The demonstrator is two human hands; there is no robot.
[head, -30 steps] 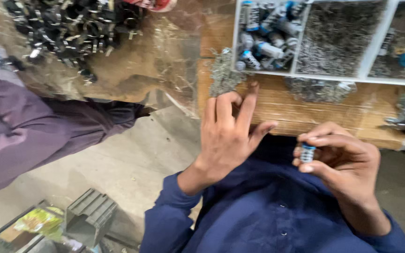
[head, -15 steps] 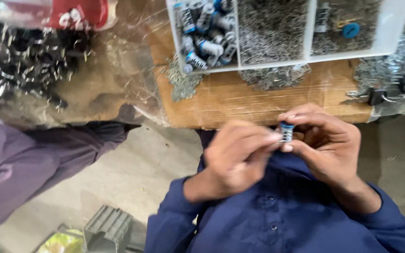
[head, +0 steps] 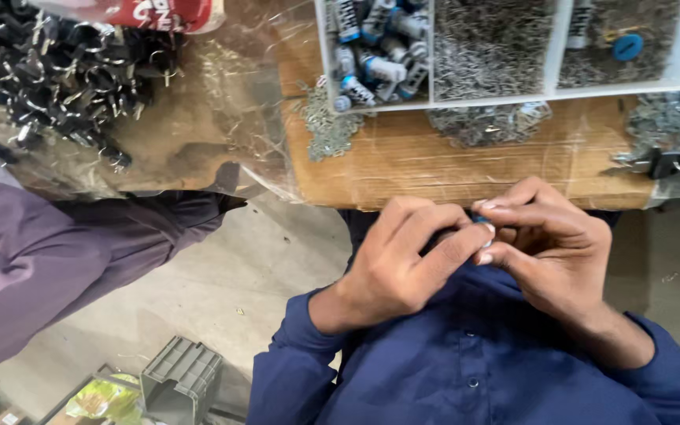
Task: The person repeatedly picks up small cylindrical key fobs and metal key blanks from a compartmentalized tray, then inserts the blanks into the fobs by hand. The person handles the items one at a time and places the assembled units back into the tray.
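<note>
Both hands closer now vs 0.5 s ago: L hand (head: 403,264) & R hand (head: 548,248) pinch-grip small blue-tipped part (head: 483,226); white tray (head: 432,102) at 12 o'clock on surface (head: 450,169).

Left hand (head: 403,264) curled, fingers (head: 454,250) bent rightward, right hand (head: 548,248) curled facing it, fingertips of both meeting in a pinch, blue-sleeved forearms angled inward near the chest
</note>
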